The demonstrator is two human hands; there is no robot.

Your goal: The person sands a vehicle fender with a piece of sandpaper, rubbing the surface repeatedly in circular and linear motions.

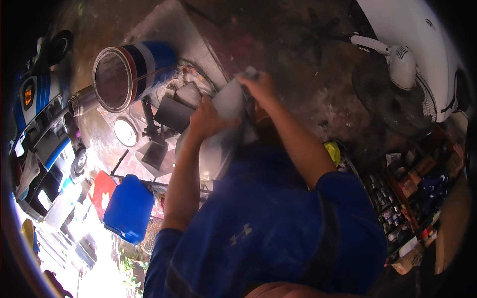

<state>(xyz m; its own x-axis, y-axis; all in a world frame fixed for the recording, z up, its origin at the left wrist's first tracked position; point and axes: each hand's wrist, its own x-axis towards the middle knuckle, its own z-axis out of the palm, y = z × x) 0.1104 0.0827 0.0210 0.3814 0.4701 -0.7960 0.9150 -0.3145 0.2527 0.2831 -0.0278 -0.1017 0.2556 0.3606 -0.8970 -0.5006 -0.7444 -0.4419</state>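
A pale grey, smooth panel-like piece (231, 98) lies tilted in front of my chest, its lower part in shade. My left hand (211, 121) grips its left side, thumb stretched across the surface and fingers around the edge. At its far right corner my right hand (261, 89) is closed around a small greyish block-like thing (251, 73), whose kind I cannot make out. The fingertips there are partly hidden. Just left of my left hand sits a dark grey flat box-shaped thing (174, 114), with several dusty grey pieces beside it.
A blue drum with a white stripe (160, 60) stands at the far left. Near it are a bright round disc (125, 132), a blue jerrycan (130, 208) and a red piece (101, 191). Rightward are a white car (415, 27) and a shelf of small bottles (385, 198).
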